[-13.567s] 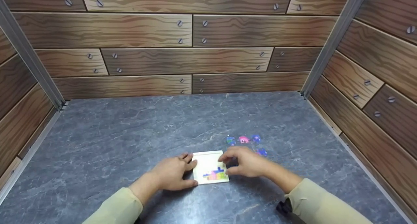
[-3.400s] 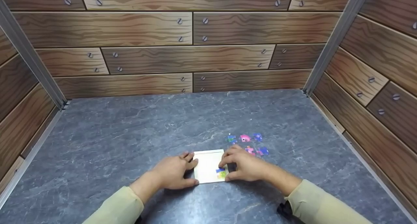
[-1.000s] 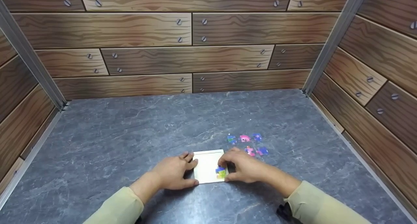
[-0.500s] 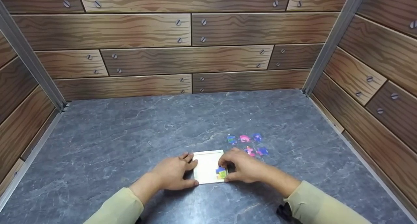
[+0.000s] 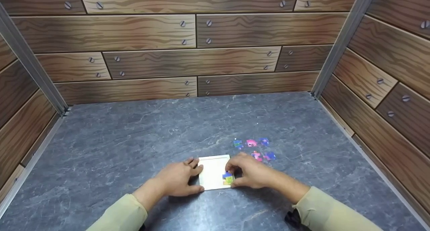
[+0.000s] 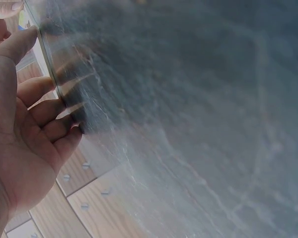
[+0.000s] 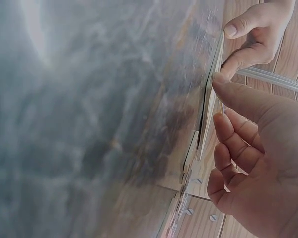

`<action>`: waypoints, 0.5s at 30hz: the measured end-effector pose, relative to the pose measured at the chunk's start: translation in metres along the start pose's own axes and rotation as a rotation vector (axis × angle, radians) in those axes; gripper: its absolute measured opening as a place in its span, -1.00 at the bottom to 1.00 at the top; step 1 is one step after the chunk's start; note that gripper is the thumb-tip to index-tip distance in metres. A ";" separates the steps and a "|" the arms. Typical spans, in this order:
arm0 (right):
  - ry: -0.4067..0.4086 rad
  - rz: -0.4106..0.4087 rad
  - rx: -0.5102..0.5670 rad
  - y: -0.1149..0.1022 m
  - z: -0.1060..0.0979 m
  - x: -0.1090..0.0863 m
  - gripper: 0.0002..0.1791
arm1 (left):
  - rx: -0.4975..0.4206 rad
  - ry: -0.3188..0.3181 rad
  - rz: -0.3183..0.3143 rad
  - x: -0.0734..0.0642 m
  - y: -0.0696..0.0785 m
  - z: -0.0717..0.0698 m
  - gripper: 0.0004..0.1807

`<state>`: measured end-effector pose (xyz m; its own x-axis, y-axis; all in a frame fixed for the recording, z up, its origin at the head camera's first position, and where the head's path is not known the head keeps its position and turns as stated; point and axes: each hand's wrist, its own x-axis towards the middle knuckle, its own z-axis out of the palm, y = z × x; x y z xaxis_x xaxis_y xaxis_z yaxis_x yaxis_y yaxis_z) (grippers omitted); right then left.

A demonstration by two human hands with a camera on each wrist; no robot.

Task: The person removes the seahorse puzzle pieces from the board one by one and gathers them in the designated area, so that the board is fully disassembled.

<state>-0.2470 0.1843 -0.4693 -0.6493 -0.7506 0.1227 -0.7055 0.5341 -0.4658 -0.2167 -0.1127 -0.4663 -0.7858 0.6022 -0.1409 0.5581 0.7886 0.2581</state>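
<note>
In the head view a square white puzzle tray (image 5: 211, 174) lies flat on the table. A yellow and blue jigsaw puzzle piece (image 5: 228, 179) sits in its front right corner. My left hand (image 5: 178, 178) rests along the left edge, with fingers relaxed and the thumb at the front left corner. On the right side, the curled index finger and thumb of my right hand (image 5: 252, 170) hold the piece at its edges, thumb by the tray's corner. The right wrist view shows the tray (image 7: 208, 106) edge-on, with the index fingertip against a thin raised edge.
Behind my right hand lie several loose puzzle pieces: a green and blue piece (image 5: 238, 144), a pink piece (image 5: 251, 143), a purple piece (image 5: 264, 142), a pink and orange piece (image 5: 256, 156) and a blue piece (image 5: 269, 156). Wood-patterned walls (image 5: 147, 63) enclose the marbled table (image 5: 134, 130).
Since 13.6 seconds ago, the row of pieces in the tray has shrunk to one in the corner. A pink and orange piece now shows among the loose ones. Lately the hands barely move.
</note>
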 end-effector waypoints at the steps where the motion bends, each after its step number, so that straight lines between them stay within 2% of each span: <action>1: 0.000 0.001 0.000 0.000 0.000 0.000 -0.62 | -0.001 -0.001 0.000 0.000 0.000 0.000 -0.17; 9: 0.006 0.018 0.035 0.000 -0.002 -0.001 -0.62 | -0.002 -0.018 -0.010 0.000 0.001 -0.001 -0.17; 15: 0.041 0.023 0.075 0.001 -0.011 -0.006 -0.62 | 0.007 -0.015 -0.013 0.000 0.001 0.000 -0.16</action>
<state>-0.2469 0.1940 -0.4614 -0.6772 -0.7210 0.1467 -0.6683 0.5192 -0.5328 -0.2163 -0.1124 -0.4658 -0.7890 0.5937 -0.1581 0.5497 0.7971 0.2498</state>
